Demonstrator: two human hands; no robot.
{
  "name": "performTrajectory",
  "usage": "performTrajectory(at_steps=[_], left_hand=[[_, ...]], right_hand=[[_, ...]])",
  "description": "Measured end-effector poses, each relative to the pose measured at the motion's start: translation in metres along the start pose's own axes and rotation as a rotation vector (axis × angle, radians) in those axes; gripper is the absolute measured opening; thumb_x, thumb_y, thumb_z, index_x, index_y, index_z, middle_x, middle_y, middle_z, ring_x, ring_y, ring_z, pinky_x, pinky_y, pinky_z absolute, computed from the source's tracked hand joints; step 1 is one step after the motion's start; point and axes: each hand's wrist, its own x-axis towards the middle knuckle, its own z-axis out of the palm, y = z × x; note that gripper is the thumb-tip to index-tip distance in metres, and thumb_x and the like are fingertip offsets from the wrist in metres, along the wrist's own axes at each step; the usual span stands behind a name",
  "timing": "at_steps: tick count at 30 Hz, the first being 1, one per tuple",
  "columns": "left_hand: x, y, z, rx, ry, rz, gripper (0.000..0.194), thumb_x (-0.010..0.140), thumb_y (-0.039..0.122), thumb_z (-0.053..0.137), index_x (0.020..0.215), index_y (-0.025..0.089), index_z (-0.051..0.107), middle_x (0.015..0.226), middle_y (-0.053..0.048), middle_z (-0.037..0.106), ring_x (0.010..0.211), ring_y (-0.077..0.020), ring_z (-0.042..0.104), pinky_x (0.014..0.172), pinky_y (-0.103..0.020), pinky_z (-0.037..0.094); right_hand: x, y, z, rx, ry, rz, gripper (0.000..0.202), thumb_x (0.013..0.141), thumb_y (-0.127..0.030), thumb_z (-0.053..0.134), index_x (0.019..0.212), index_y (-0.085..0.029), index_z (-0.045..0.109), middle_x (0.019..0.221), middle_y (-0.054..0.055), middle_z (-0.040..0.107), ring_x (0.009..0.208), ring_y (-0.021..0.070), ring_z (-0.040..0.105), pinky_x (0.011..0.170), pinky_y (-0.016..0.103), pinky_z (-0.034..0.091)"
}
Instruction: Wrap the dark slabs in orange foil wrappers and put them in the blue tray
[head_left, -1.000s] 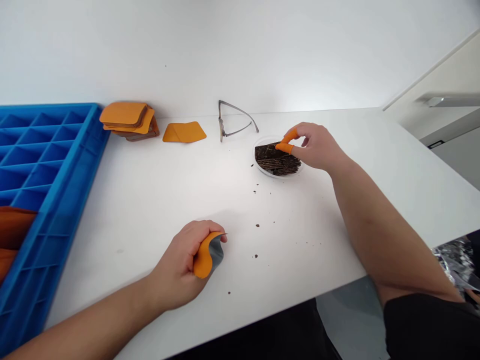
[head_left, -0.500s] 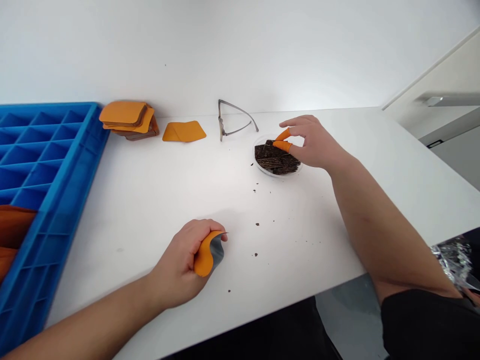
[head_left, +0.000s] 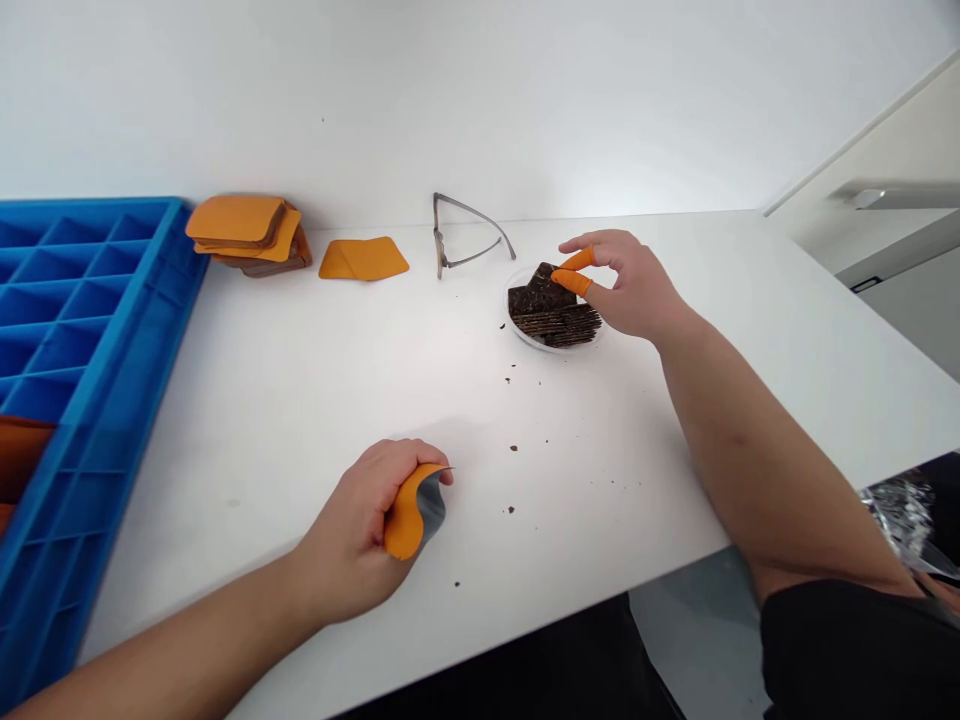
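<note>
Near the table's front, my left hand (head_left: 365,535) curls around an orange pouch (head_left: 406,518), squeezed so that its grey inside shows at the mouth. Farther back, my right hand (head_left: 626,280) wears orange finger cots (head_left: 574,272) on the thumb and index finger. Those two fingertips pinch a thin dark brown flake-like slice (head_left: 546,284), tilted up at the rim side of the stack. Below it, several more dark slices (head_left: 559,325) lie in rows in a round clear dish (head_left: 541,346).
A blue divided crate (head_left: 142,340) stands at the left. Beside it are a stack of orange pouches (head_left: 238,222), two flat orange pouches (head_left: 367,258) and eyeglasses (head_left: 439,240). Dark crumbs (head_left: 514,448) dot the white table (head_left: 300,400).
My right hand has lifted one dark slice, which now stands tilted above the others. My left hand keeps its hold on the pouch. The view has shifted slightly.
</note>
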Motion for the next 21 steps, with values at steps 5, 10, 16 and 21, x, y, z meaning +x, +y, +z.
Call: performTrajectory(at_steps=[5, 10, 16, 21], left_hand=[[0.001, -0.002, 0.000, -0.038, 0.004, -0.019, 0.013, 0.092, 0.031, 0.050, 0.097, 0.024, 0.060, 0.093, -0.002, 0.065, 0.084, -0.0170, 0.059, 0.084, -0.034, 0.051], [0.003, -0.010, -0.003, -0.114, -0.026, -0.025, 0.014, 0.090, 0.032, 0.053, 0.098, 0.023, 0.060, 0.093, -0.004, 0.065, 0.086, -0.0181, 0.061, 0.078, -0.032, 0.052], [0.004, -0.013, -0.003, -0.244, -0.035, -0.042, 0.015, 0.091, 0.033, 0.054, 0.099, 0.023, 0.059, 0.083, -0.003, 0.062, 0.072, -0.0167, 0.056, 0.062, -0.029, 0.047], [0.005, -0.014, -0.001, -0.429, -0.090, -0.009, 0.012, 0.089, 0.026, 0.061, 0.100, 0.022, 0.058, 0.089, -0.005, 0.067, 0.077, -0.0194, 0.065, 0.064, -0.031, 0.051]], right_hand=[[-0.011, -0.016, -0.005, -0.024, 0.123, -0.231, 0.012, 0.092, -0.033, 0.070, 0.101, -0.035, 0.077, 0.132, -0.001, 0.070, 0.139, 0.0320, 0.052, 0.116, 0.060, 0.045], [-0.026, -0.057, -0.008, -0.073, 0.302, -0.583, 0.018, 0.089, -0.025, 0.075, 0.102, -0.037, 0.077, 0.128, 0.000, 0.072, 0.135, 0.0313, 0.056, 0.112, 0.059, 0.049], [-0.054, -0.106, 0.007, -0.078, 0.363, -0.890, 0.018, 0.081, -0.016, 0.077, 0.071, -0.026, 0.067, 0.127, -0.002, 0.072, 0.129, 0.0279, 0.059, 0.093, 0.048, 0.060], [-0.069, -0.124, 0.016, -0.068, 0.347, -0.918, 0.027, 0.091, -0.026, 0.069, 0.065, -0.031, 0.063, 0.117, -0.013, 0.075, 0.129, 0.0150, 0.059, 0.095, 0.032, 0.061]])
